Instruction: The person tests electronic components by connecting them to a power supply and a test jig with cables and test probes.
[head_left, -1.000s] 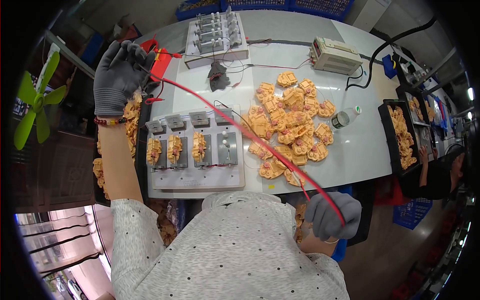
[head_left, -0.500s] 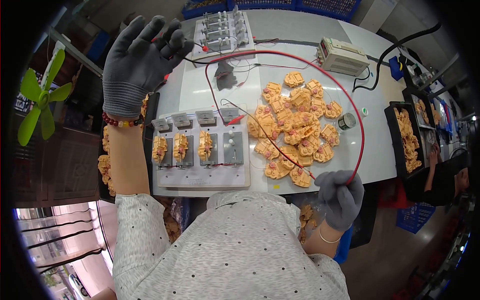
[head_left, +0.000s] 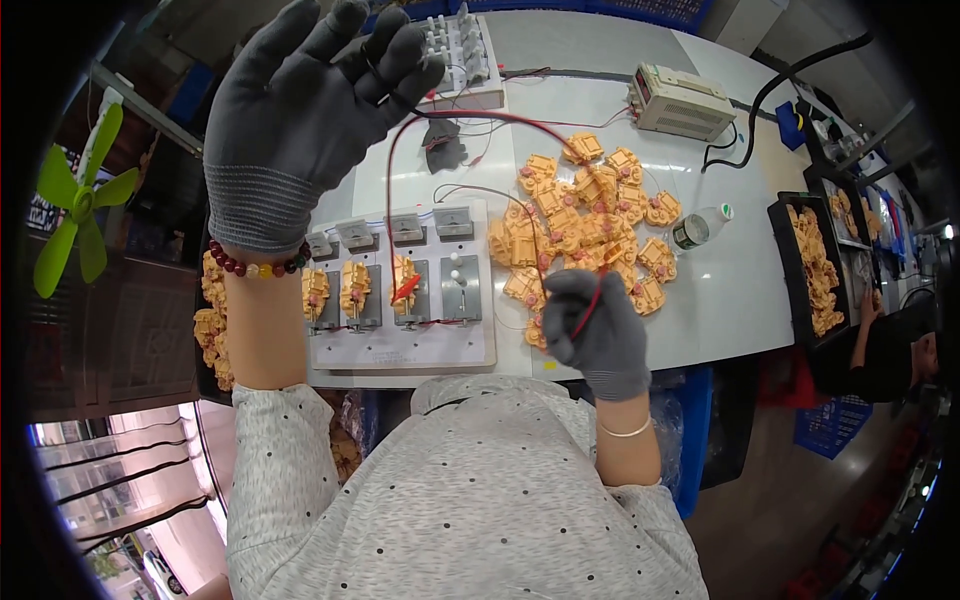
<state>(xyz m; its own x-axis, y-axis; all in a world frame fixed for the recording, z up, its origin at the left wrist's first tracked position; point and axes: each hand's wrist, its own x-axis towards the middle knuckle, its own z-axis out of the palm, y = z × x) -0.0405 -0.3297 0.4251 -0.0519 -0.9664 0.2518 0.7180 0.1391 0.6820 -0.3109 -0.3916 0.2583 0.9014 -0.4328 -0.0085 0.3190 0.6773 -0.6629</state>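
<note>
My left hand [head_left: 310, 120], in a grey glove, is raised at the upper left with its fingers curled around the end of a lead. From there a red wire [head_left: 545, 126] arcs over to my right hand [head_left: 600, 335], whose gloved fingers are closed on it beside the pile. A red alligator clip [head_left: 405, 289] hangs on a thin wire in front of the third orange plastic housing on the white fixture board [head_left: 400, 352]. The board's fourth station [head_left: 461, 287] has no housing. Many orange housings [head_left: 565, 225] are heaped right of the board.
A beige power supply unit [head_left: 683, 101] stands at the back right. A clear bottle [head_left: 703, 228] lies by the heap. Another fixture [head_left: 470, 60] is behind my left hand. Black trays [head_left: 790, 300] of housings flank the table; a green fan [head_left: 82, 200] is at left.
My right hand has moved left and up to the heap's front edge with the red wire. My left hand has shifted up and right. The clip has swung left over the board.
</note>
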